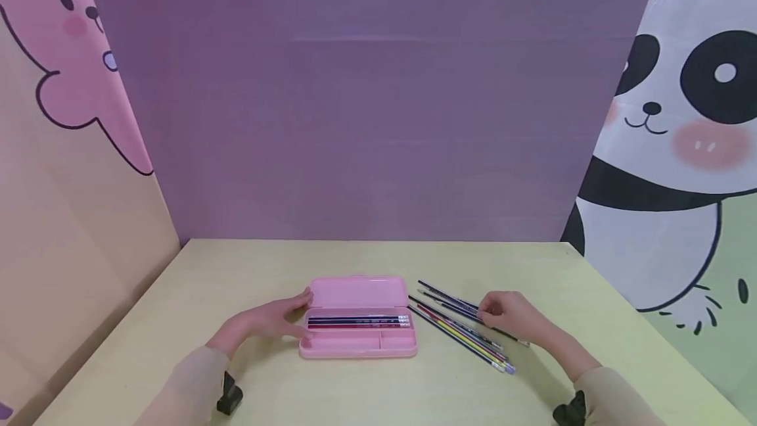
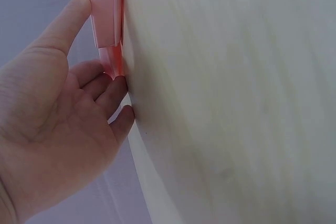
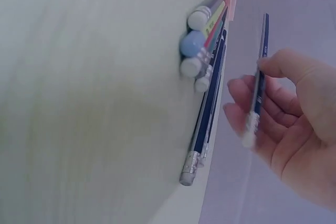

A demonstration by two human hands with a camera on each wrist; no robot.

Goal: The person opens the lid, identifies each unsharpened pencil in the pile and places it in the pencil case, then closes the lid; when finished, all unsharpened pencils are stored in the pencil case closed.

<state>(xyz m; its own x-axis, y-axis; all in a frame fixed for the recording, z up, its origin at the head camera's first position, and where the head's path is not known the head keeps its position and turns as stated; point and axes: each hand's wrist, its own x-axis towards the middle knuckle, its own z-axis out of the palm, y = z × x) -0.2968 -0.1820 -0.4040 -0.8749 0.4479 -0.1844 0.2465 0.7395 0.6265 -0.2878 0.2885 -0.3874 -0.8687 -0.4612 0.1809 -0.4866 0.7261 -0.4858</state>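
Note:
A pink pencil case [image 1: 357, 317] lies open on the table with its lid [image 1: 357, 293] folded back; three pencils [image 1: 357, 322] lie in its long compartment. My left hand [image 1: 288, 315] rests against the case's left end; in the left wrist view the thumb [image 2: 68, 22] touches the lid and the fingertips [image 2: 116, 85] touch the base. To the right of the case lie several loose pencils [image 1: 464, 332]. Above them, my right hand [image 1: 498, 313] pinches one dark blue pencil [image 3: 259, 72] between thumb and fingers, lifted off the loose pencils [image 3: 206, 72].
The pale yellow table [image 1: 355, 386] is boxed in by a purple back wall [image 1: 367, 117] and cartoon-printed side panels [image 1: 680, 150]. A dark wrist-mounted device [image 1: 229, 394] sits on each forearm near the table's front edge.

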